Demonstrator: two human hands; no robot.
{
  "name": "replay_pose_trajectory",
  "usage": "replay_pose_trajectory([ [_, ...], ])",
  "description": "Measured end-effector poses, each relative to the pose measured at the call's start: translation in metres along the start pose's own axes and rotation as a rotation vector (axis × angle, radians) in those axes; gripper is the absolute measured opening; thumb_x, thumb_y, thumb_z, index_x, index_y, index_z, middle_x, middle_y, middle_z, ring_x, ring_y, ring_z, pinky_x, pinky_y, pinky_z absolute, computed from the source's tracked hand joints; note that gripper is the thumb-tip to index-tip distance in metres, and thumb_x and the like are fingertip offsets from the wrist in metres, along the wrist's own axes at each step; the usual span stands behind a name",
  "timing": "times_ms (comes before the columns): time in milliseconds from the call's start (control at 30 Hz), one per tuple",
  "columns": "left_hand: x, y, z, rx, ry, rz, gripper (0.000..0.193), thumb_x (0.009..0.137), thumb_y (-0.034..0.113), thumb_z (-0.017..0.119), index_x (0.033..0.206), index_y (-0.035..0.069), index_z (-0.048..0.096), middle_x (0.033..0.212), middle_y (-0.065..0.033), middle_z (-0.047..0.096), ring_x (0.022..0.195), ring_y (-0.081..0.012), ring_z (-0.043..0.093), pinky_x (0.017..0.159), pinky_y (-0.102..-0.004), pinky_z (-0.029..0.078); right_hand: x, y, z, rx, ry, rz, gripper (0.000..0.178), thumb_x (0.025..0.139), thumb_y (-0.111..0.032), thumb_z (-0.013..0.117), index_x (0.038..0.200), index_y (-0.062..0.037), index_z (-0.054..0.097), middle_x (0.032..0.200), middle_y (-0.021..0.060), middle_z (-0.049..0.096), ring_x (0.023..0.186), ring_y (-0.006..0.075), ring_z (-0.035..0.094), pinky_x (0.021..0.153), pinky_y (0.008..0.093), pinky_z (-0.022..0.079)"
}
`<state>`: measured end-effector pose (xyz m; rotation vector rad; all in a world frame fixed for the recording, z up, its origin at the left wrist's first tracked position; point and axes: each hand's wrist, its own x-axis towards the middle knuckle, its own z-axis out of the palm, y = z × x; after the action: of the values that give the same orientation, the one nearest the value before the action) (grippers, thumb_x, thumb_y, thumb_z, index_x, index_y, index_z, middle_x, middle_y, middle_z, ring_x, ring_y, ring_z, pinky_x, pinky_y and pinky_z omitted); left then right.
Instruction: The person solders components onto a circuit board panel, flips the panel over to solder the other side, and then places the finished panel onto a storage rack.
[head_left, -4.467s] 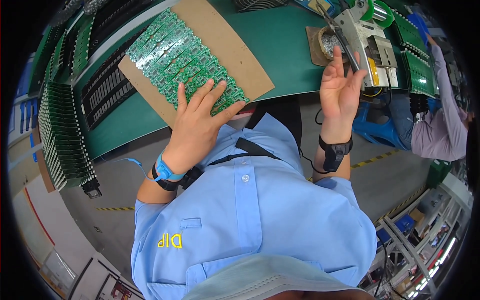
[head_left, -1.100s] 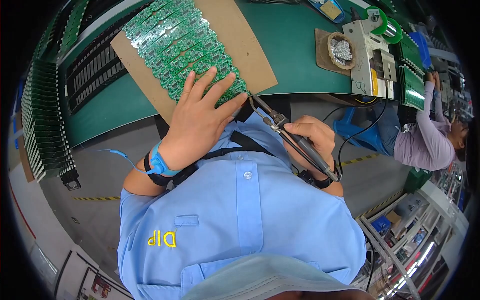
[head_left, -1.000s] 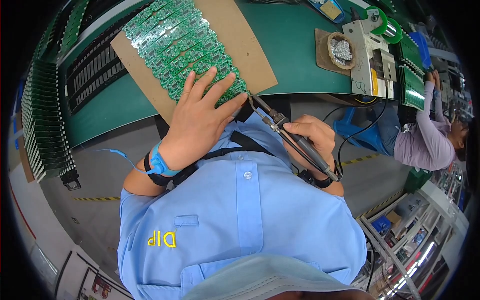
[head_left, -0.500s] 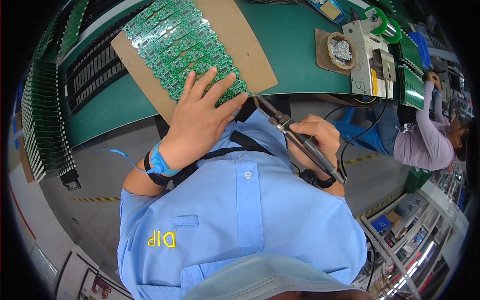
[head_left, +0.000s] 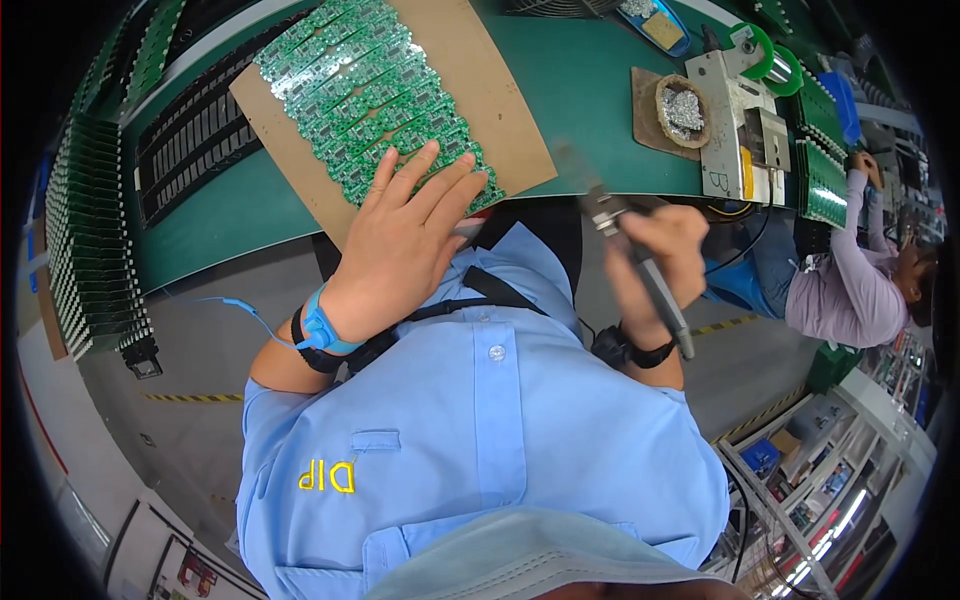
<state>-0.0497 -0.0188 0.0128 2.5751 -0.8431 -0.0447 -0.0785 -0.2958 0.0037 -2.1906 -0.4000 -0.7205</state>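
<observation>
Green circuit boards [head_left: 365, 105] lie in a row on a brown sheet of board [head_left: 495, 100], which reaches the front edge of the table. My left hand [head_left: 400, 225] rests on their near end, fingers stretched out and lying on the boards. A blue strap with a cord [head_left: 322, 328] circles that wrist. In my right hand [head_left: 672, 245] is a soldering iron [head_left: 655, 285], its grip wrapped by the fingers. The iron is off the boards, to their right, and its blurred tip points up and left past the table edge.
At the right of the green table [head_left: 590, 115] stands a white solder feeder [head_left: 715, 125] with a green reel [head_left: 765, 55]. Beside it is a round dish of silvery bits [head_left: 683, 108]. Black racks [head_left: 195, 160] line the left. A co-worker [head_left: 840, 285] sits at the far right.
My right hand has swung the soldering iron to the right, away from the boards' near corner. My left hand stays on the boards; the boards and sheet sit slightly further right in the picture.
</observation>
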Motion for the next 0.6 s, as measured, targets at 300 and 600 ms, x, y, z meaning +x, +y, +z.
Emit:
replay_pose_trajectory([
  [300,-0.001,-0.002,-0.001,0.081,-0.003,0.038,0.056,0.080,0.014,0.074,0.134,0.011,0.059,0.145,-0.0044,0.051,0.138,-0.0319,0.042,0.117,-0.0544,0.029,0.004,-0.007,0.019,0.161,-0.182,-0.073,0.031,0.064,0.001,0.080,0.093,-0.0064,0.072,0.073,0.0022,0.069,0.072,0.0193,0.054,0.087,0.0373,0.036],
  [600,0.000,-0.003,0.000,0.032,0.001,0.024,0.064,0.074,0.010,0.078,0.135,0.012,0.059,0.147,-0.0049,0.051,0.139,-0.0332,0.042,0.117,-0.0573,0.028,0.004,-0.003,0.024,0.156,-0.190,-0.120,0.029,0.064,0.000,0.081,0.091,-0.0057,0.073,0.075,0.0029,0.069,0.069,0.0187,0.053,0.086,0.0365,0.036],
])
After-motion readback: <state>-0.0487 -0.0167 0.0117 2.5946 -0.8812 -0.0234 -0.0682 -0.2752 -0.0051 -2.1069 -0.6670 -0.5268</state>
